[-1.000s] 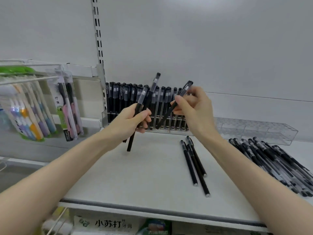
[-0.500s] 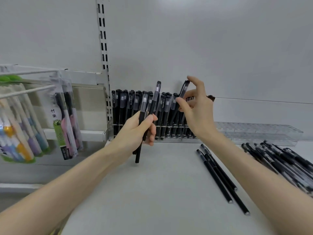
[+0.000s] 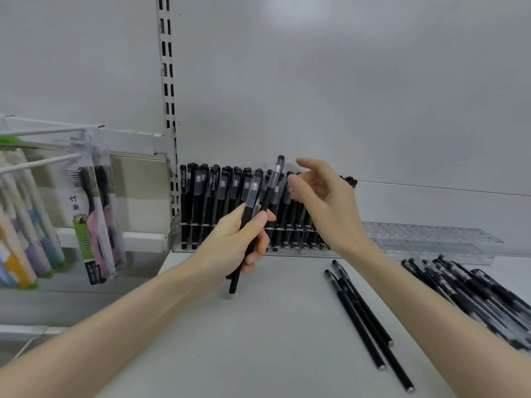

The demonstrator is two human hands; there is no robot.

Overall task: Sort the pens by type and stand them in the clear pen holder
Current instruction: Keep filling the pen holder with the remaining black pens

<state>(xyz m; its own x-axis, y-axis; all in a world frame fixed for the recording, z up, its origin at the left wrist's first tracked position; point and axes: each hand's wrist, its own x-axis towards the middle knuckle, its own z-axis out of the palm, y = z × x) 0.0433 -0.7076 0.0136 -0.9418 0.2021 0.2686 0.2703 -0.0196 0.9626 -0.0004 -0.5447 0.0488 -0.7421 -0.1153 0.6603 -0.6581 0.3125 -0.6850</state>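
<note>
**Fig.** Stocking stage, mid-task. Two matte black pens (image 3: 267,193) w/ clear caps are gripped together in the L hand (image 3: 244,239). Fingers and thumb are curled round the barrels, caps up, in front of the clear pen holder (image 3: 425,234). The R hand (image 3: 324,202) is shown w/ fingers spread and relaxed, nothing clamped in it, just in front of the row of standing pens (image 3: 201,202). The holder's left part is filled w/ upright pens of the same matte type; its right part is seen unfilled. The row's right end is hidden behind the R hand. Three more matte pens (image 3: 360,311) are seen lying on the shelf (image 3: 230,354). A pile of a second pen type (image 3: 474,294) is laid well apart at far right. Toothbrush packs (image 3: 94,219) are hung at left, not part of the task.

Step judged: the matte type is being stood in the holder; the second type is not yet begun. Next move, prob.: one pen to be pinched from the L hand by the R hand, kept upright and lowered tip-down into the next free slot. Care is called for, since the slots are closely spaced and neighbouring caps could be knocked askew.
</note>
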